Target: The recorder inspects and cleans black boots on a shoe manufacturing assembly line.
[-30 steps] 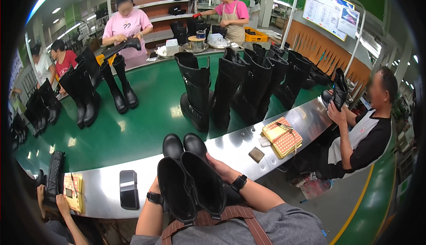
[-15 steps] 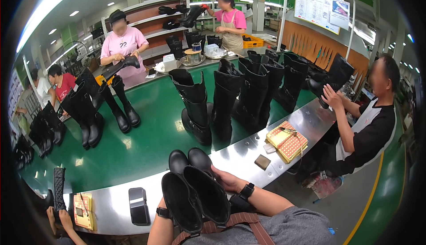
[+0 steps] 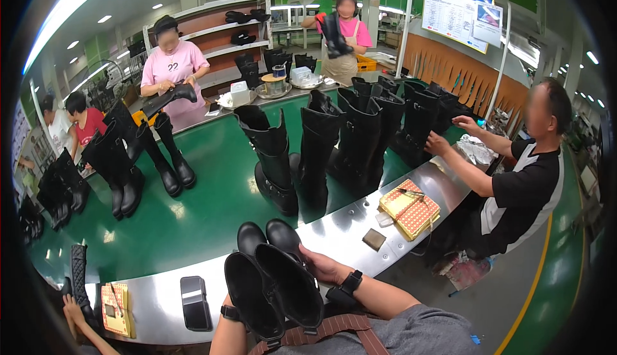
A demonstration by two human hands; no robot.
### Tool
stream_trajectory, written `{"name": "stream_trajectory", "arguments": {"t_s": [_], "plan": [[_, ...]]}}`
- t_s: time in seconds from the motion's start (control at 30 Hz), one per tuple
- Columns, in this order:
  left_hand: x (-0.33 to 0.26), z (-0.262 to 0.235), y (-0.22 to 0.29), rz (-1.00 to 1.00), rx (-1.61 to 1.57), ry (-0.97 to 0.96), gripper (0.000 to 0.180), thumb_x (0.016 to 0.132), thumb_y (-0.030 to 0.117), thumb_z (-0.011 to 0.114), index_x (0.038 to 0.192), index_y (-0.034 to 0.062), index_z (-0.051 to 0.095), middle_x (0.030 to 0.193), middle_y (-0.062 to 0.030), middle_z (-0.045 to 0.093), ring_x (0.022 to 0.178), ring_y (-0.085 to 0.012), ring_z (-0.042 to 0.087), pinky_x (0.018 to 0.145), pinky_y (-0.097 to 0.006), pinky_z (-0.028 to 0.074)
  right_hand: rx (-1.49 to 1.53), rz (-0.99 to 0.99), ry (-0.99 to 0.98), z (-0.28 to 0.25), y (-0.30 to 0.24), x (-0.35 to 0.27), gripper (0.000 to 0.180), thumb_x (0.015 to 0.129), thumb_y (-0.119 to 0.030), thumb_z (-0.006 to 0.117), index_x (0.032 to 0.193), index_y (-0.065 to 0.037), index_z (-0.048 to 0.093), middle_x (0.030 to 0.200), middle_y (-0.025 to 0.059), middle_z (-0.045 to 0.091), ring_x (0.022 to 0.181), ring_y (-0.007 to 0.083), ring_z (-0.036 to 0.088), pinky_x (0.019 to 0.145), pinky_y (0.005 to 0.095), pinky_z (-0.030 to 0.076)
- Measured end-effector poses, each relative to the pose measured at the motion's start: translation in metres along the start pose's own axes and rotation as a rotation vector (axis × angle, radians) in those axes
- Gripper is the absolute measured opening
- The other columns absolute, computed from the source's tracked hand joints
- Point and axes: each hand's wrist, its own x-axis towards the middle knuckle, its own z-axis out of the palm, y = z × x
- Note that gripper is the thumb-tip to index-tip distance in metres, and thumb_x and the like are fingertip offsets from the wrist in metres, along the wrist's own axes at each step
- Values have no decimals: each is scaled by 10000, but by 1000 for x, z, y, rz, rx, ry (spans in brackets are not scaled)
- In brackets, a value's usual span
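Observation:
Two tall black boots stand side by side before me, their open shafts facing up at me and their rounded toes on the metal edge. My right hand grips the right boot at its ankle, fingers wrapped on its outer side. At the left boot, my left forearm with a dark wristband comes up close; the hand itself is hidden behind the shaft. Farther in, a tall buckled black boot stands on the green table.
The green table has a metal edge strip bearing a phone, a patterned yellow pad and a dark square block. Rows of black boots stand left and right. Co-workers stand across, and one person sits at right.
The person at right has set down the boot and now reaches toward the table. Across, a co-worker's held boot has swung right. My boots stay in nearly the same pose.

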Motion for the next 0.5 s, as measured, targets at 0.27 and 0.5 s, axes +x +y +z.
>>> {"name": "stream_trajectory", "arguments": {"t_s": [0.27, 0.5], "plan": [[6, -3, -2, -43, -50, -10, 564, 975, 439, 404, 1316, -4, 479, 1300, -185, 530, 1163, -300, 544, 1023, -447, 431, -35, -29, -7, -4, -5, 2, 413, 1012, -415, 414, 1255, -95, 511, 1263, 83, 560, 1161, 187, 517, 1036, 370, 381], [30, -4, -1, -71, -87, -53, 564, 973, 427, 416, 1328, -8, 469, 1319, -193, 516, 1183, -311, 530, 1035, -456, 419, -60, -19, -18, 0, -6, 1, 484, 1003, -446, 421, 1322, -85, 463, 1331, 75, 515, 1210, 192, 477, 1040, 375, 367]]}}
